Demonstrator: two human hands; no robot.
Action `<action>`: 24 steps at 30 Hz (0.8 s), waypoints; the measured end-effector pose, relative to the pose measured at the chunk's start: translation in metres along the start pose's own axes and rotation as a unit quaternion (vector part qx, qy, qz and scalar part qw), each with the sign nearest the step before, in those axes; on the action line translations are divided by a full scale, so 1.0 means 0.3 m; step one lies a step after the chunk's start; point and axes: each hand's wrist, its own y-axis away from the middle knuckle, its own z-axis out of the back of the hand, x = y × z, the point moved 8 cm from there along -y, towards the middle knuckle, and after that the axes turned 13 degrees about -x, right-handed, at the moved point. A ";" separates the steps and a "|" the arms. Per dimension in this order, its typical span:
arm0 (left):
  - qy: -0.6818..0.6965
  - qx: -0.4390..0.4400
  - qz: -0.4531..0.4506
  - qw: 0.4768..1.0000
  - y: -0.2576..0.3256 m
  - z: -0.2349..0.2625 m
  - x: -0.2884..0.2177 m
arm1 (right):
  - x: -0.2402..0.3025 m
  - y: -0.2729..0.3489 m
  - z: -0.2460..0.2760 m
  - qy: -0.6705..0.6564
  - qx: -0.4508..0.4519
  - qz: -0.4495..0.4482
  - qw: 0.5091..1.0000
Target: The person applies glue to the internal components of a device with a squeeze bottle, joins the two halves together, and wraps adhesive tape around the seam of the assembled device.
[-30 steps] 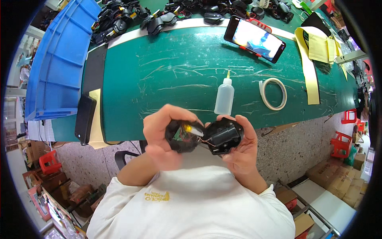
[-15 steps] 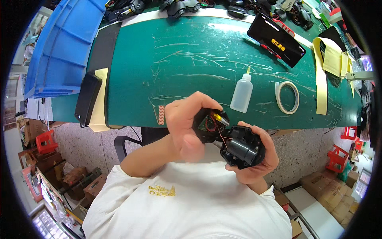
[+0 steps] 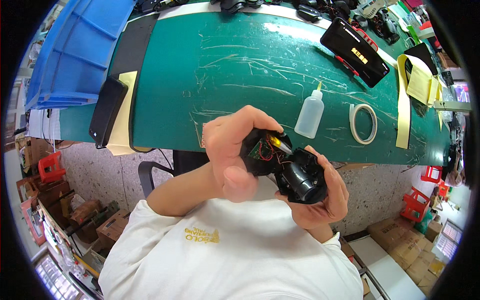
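Note:
Fingers bent round its edge, my left hand [image 3: 222, 145] holds a black plastic housing half [image 3: 254, 149]. Inside that half are a green circuit board, thin red wires and a yellow-and-silver part. My right hand [image 3: 330, 205] grips a rounder black housing [image 3: 302, 181] from below and from the right, its glossy barrel-shaped middle facing up. Thin wires run between the two pieces. They are held close side by side above my lap, just off the table's near edge; whether their edges touch I cannot tell.
On the green table [image 3: 170, 90] are a white squeeze bottle [image 3: 310, 115], a tape roll [image 3: 363, 124] and a phone [image 3: 355, 52] on a red stand. Left stand a blue bin [image 3: 75, 55] and a black case-like object [image 3: 108, 111]. Black devices line the far edge.
The two housing pieces have come closer together, and the right one has tilted and moved slightly up and left. Both hands keep their hold. The whole view has shifted slightly.

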 end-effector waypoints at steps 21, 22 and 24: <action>0.106 0.050 -0.013 0.993 0.037 -0.040 0.010 | 0.036 -0.040 -0.038 -0.011 0.012 0.026 1.000; 0.169 0.033 -0.006 0.985 0.035 -0.041 0.013 | 0.038 -0.043 -0.035 -0.022 -0.015 0.026 0.999; 0.198 0.060 0.088 0.975 0.053 -0.062 0.012 | 0.039 -0.039 -0.046 0.004 0.003 0.010 1.000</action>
